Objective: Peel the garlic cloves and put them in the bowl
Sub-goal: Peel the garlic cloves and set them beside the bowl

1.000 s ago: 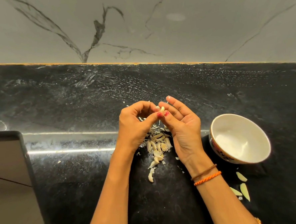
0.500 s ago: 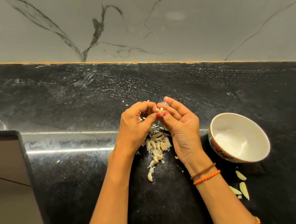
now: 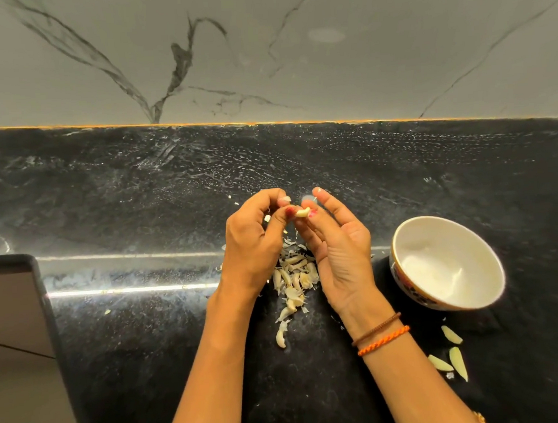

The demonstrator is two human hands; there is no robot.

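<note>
Above the black counter (image 3: 139, 193), my left hand (image 3: 253, 245) and my right hand (image 3: 339, 250) meet at the fingertips. A small pale garlic clove (image 3: 302, 213) sits pinched in my right fingertips. My left thumb and forefinger pinch a bit of skin (image 3: 286, 199) just beside it. Below the hands lies a heap of garlic cloves and skins (image 3: 293, 279). The white bowl (image 3: 489, 257) stands to the right of my right wrist, and looks empty inside.
Three peeled cloves (image 3: 452, 334) lie on the counter in front of the bowl. One clove (image 3: 281, 337) lies apart below the heap. A grey marbled wall (image 3: 261, 49) backs the counter. The counter's left edge (image 3: 44, 301) drops off near me.
My fingertips have drawn slightly apart: the clove stays in my right fingers while my left fingers pull a bit of skin away to the left.
</note>
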